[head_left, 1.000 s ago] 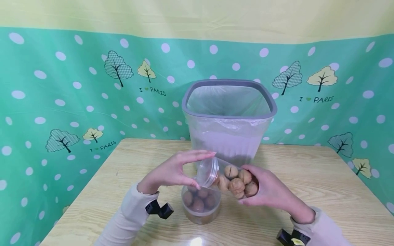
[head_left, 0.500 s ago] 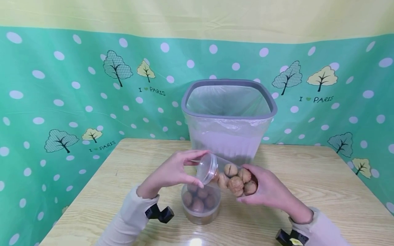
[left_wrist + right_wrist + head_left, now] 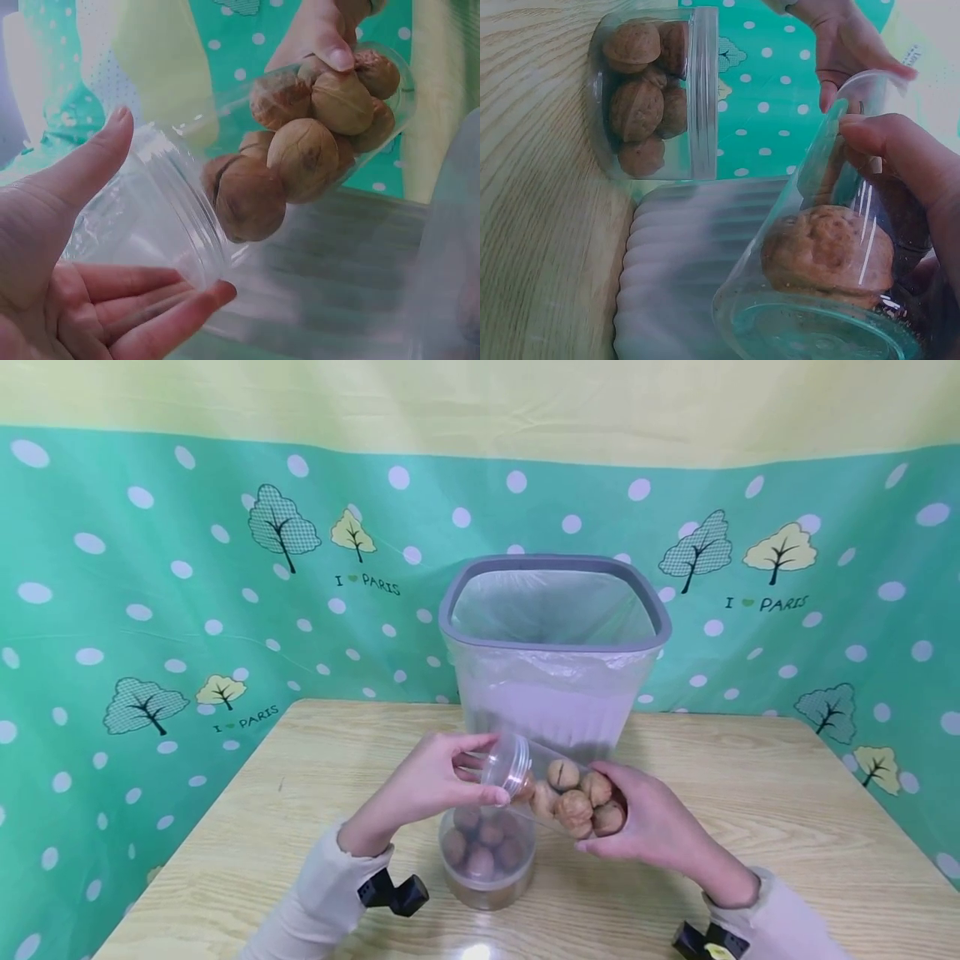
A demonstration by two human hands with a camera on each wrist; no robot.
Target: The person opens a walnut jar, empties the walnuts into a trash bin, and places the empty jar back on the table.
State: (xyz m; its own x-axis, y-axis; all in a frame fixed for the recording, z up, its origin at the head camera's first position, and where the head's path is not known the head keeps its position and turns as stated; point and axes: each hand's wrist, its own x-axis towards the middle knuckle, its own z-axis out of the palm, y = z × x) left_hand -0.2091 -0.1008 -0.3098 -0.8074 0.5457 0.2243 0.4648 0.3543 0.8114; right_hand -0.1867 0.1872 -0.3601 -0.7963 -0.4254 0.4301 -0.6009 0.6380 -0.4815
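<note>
The tilted jar (image 3: 544, 763) of walnuts (image 3: 574, 811) is held aloft at the near side of the bin (image 3: 555, 648), its base clasped by the right hand (image 3: 641, 818), its clear lid (image 3: 497, 763) gripped at the left by the left hand (image 3: 435, 779). Walnuts could be spilled if the lid is freed with that end lowered; the near tub (image 3: 487, 895) could be knocked by a slip. The lid's thread engagement cannot be judged; the right fingers are partly hidden.
</note>
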